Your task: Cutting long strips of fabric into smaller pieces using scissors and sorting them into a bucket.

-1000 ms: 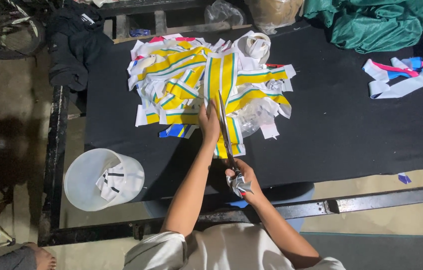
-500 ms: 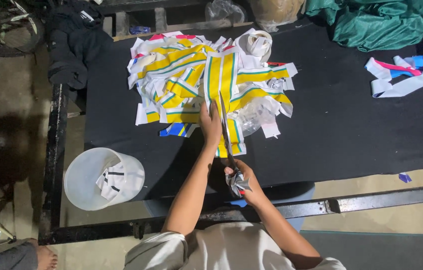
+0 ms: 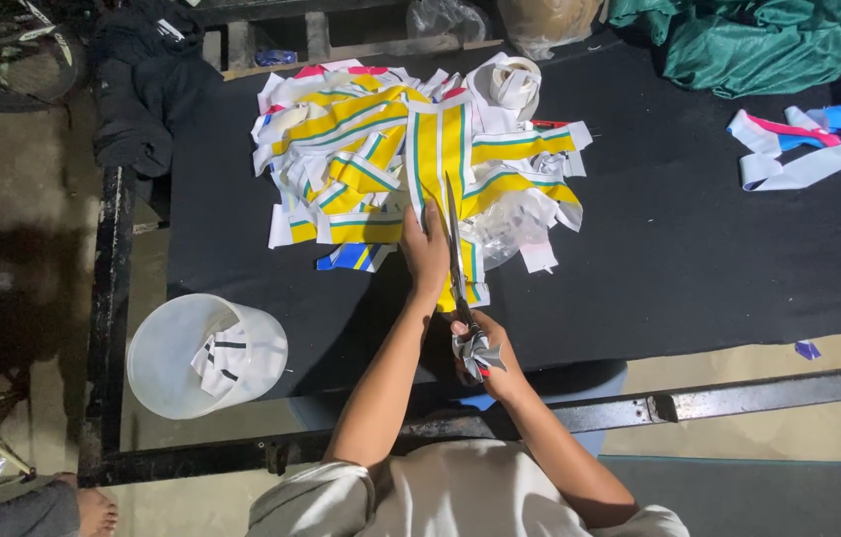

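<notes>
A heap of white, yellow and green striped fabric strips [image 3: 390,159] lies on a black-covered table [image 3: 699,259]. My left hand [image 3: 425,249] presses flat on the near end of one long yellow-and-white strip [image 3: 440,149]. My right hand [image 3: 485,348] grips the wrapped handles of large scissors [image 3: 455,254], whose blades run along that strip beside my left hand. The blades look nearly closed.
A white bucket [image 3: 203,353] holding scraps stands at the table's left front corner. More white, pink and blue strips [image 3: 788,144] lie at the right, green cloth [image 3: 748,40] at the back right, dark cloth [image 3: 137,89] at the back left. A metal rail [image 3: 719,403] runs along the front.
The scissors have moved a little further along the strip toward the pile, and my left hand stays pressed on it.
</notes>
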